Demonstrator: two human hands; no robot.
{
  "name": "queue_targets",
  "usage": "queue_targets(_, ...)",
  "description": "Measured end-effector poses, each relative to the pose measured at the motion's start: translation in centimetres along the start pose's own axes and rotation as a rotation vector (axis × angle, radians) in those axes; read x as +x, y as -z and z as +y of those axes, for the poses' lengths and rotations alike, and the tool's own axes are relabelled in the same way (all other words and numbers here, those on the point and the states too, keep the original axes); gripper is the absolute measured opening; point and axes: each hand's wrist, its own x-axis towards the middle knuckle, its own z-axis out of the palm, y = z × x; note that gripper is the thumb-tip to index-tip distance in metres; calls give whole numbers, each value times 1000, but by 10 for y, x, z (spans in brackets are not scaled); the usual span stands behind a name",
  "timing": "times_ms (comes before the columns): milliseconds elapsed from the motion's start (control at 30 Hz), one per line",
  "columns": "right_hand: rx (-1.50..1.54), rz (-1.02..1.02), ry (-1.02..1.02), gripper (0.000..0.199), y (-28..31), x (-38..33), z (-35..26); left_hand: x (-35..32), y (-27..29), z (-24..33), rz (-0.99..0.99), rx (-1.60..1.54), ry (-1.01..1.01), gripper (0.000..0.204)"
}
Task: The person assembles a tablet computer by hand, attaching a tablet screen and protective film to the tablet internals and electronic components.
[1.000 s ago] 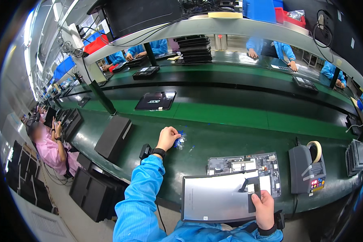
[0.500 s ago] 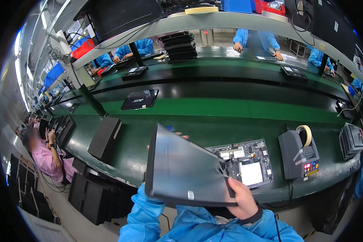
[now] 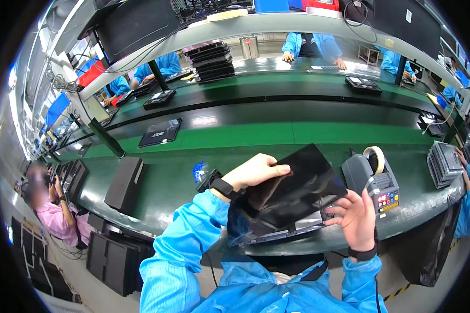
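Note:
My left hand (image 3: 258,171) grips a glossy black laptop screen panel (image 3: 308,182) by its upper left edge, thumb on the face I see. The panel is tilted over the bench. My right hand (image 3: 356,224) is open, palm up with fingers spread, beside the panel's lower right corner; whether a fingertip touches it I cannot tell. Beneath the panel is an opened laptop base (image 3: 305,225), mostly hidden by it. Clear film (image 3: 238,229) shows at the base's left side. Dark straps circle both my wrists.
A grey tape dispenser (image 3: 368,180) stands right of the panel, with stacked grey panels (image 3: 444,164) farther right. Left are a black foam block (image 3: 124,182) and small blue pieces (image 3: 199,171). A closed black laptop lid (image 3: 160,132) lies farther back. Co-workers sit across and at both sides.
The panel has gone from upright before my chest to tilted over the laptop base, its glossy black face now showing. My right hand has released it; my left holds its upper edge.

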Motion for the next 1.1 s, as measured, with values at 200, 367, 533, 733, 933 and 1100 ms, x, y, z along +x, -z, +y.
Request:
queue_targets(200,-636,-42,-74,24,17,35,7,0,-29,12,71,366,-218,55)
queue_targets(367,-799,96,16,22,18,37,14,-50,9,-43,791,-38,-286,25)
queue_targets(533,-847,136,-4,23,31,46,25,-112,-18,-106,660,-230,222,31)
queue_targets(733,-822,134,-27,23,34,46,30,-127,-54,-103,507,-207,203,31)
queue_targets(933,-878,139,-37,20,23,48,29,-128,-54,-105,495,-256,190,29)
queue_targets(1100,-1776,319,553,25,7,50,25,-124,-57,-109,525,-236,179,31)
